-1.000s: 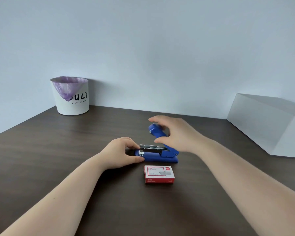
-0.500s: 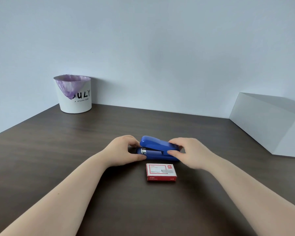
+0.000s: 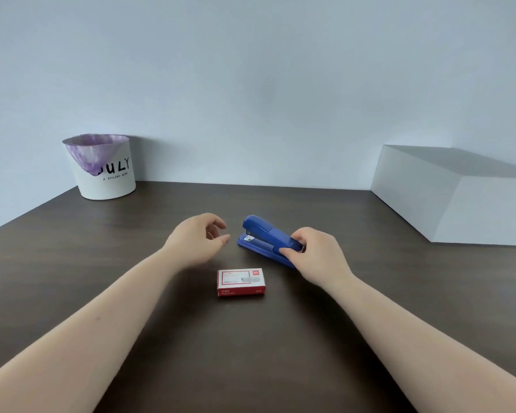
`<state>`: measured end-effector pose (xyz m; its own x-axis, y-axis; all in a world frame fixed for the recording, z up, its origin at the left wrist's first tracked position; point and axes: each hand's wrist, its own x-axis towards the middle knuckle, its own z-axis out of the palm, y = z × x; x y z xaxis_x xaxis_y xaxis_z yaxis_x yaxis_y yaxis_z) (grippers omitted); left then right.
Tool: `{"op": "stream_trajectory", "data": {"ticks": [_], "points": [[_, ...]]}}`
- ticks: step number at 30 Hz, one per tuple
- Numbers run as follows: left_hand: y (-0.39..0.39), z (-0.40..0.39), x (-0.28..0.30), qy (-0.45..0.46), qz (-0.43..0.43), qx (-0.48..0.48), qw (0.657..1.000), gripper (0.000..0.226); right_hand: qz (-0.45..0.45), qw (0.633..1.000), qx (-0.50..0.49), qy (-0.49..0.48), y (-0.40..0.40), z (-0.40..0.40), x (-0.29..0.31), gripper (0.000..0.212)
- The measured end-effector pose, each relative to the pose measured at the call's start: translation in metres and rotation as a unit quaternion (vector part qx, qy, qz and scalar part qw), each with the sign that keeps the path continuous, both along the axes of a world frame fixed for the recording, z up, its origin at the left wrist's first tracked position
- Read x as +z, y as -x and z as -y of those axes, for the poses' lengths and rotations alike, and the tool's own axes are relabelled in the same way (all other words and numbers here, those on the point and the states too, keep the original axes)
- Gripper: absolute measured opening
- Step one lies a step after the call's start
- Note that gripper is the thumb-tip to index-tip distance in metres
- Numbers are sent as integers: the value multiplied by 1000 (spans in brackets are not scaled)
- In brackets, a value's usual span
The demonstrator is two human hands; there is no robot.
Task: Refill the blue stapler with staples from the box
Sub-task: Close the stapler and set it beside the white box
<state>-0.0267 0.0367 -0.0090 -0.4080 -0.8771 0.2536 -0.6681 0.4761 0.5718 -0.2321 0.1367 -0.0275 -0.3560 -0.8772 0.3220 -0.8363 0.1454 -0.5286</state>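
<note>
The blue stapler (image 3: 264,236) lies on the dark wooden table (image 3: 102,263) with its top arm down, angled with its front end toward the far left. My right hand (image 3: 316,254) grips its rear end between thumb and fingers. My left hand (image 3: 198,238) hovers just left of the stapler's front, fingers curled and apart, holding nothing and not touching the stapler. The red and white staple box (image 3: 241,282) lies flat and closed on the table in front of the stapler, between my two forearms.
A white bin (image 3: 102,171) lined with a purple bag stands at the far left against the wall. A large white box (image 3: 453,195) sits at the far right of the table.
The stapler's top arm came down from raised to shut. My left hand let go of the stapler's front and drew back to the left. The stapler turned, its front now farther away.
</note>
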Motion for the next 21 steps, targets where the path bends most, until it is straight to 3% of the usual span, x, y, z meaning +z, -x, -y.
{"op": "stream_trajectory", "data": {"ticks": [3, 12, 21], "points": [[39, -12, 6, 31, -18, 13, 999, 9, 15, 999, -31, 15, 21, -5, -1, 22], [192, -38, 7, -15, -58, -19, 998, 13, 44, 987, -149, 38, 111, -8, -4, 18], [269, -14, -19, -73, -114, 19, 991, 15, 22, 971, -233, 50, 191, 22, -8, 16]]}}
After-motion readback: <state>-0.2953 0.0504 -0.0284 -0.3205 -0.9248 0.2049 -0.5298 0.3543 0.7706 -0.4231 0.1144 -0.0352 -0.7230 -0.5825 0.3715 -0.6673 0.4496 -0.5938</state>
